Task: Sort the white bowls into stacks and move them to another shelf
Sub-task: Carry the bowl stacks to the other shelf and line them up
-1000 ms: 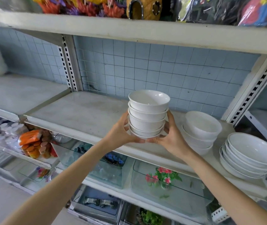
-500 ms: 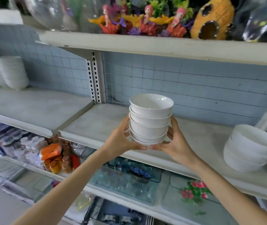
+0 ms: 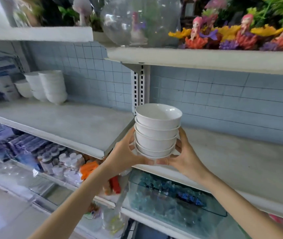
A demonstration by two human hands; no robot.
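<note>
Grey shelves [image 3: 78, 125] back the scene. Our fingers [image 3: 183, 138] clamp the bottom of the bowl stack [image 3: 156, 131], left hand [image 3: 127, 153] and right hand [image 3: 187, 158] cupping it mid-air before the shelf upright [image 3: 140, 87], forearms raised. Carry step, we judge; next, swing left and set it down beside the parked stacks [image 3: 51, 87].

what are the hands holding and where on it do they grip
A stack of white bowls, held by its bottom: the left hand cups the lower left side, the right hand the lower right.

Bowl stack [image 3: 157, 130] hides far fingertips; lower-shelf bottles [image 3: 65, 163] blurred.
</note>
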